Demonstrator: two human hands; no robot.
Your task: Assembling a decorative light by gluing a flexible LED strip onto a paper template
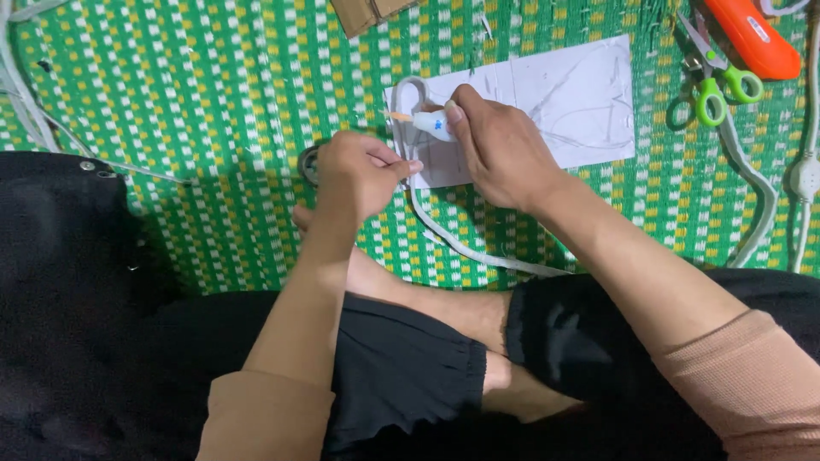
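My right hand (495,145) grips a small white glue tube (431,125) with an orange nozzle, its tip pointing left over a white paper sheet (572,94). A white strap (453,239) loops over the sheet's left end and trails down to the right across the green mat. My left hand (359,171) pinches this strap just below the tube, fingers closed on it. A dark round ring (307,162) lies partly hidden behind my left hand.
Green-handled scissors (713,72) and an orange tool (756,34) lie at the top right beside a white cable (803,171). A cardboard piece (367,12) sits at the top edge. Black fabric (68,248) covers the left. My legs and feet fill the bottom.
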